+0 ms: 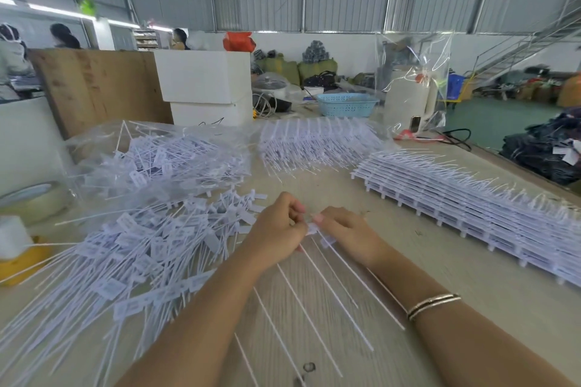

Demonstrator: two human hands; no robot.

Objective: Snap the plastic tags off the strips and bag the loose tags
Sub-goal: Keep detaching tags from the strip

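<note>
While your left hand and right hand pinch one strip between them over the table, many loose tags lie at your left, some already in the bag; the stacked strips at your right remain.

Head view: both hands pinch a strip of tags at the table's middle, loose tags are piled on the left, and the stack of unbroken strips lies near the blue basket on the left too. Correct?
Not quite. The head view shows the stack of unbroken strips on the right side of the table, not the left. The rest holds: the left hand and right hand pinch a strip of tags, and loose tags are piled on the left.
</note>
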